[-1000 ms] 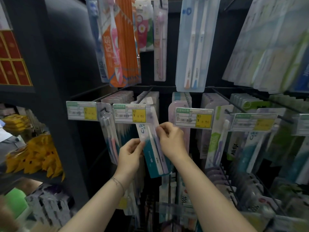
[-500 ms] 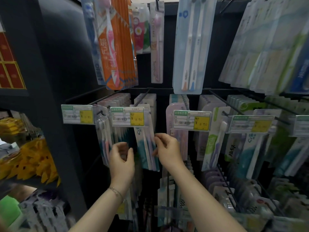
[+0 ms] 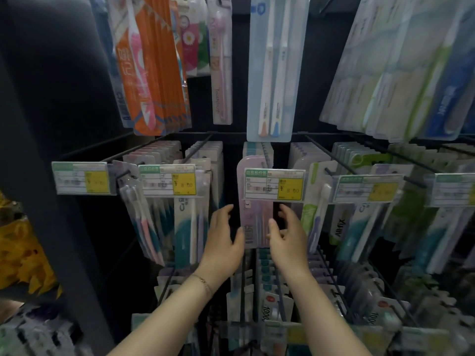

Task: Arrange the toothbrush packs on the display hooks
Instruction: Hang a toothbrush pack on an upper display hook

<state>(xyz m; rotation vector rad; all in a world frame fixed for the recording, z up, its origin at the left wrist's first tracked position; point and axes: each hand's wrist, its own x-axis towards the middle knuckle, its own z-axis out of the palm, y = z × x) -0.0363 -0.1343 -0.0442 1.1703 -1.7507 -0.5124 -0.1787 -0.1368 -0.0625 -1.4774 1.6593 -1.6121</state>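
**Both hands flank the pink toothbrush pack**

The left hand [image 3: 222,242] and right hand [image 3: 288,236] are raised with fingers loosely spread, holding nothing, on either side of a pink toothbrush pack [image 3: 253,222]. That pack hangs at the near end of its hook, under a price tag [image 3: 273,185]. A teal pack [image 3: 185,227] hangs to the left.

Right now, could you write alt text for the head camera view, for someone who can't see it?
Two bare hands, left hand and right hand, reach open toward a pale purple toothbrush pack hanging under a yellow price tag on a shop display. Rows of other packs hang on black wire hooks all around.
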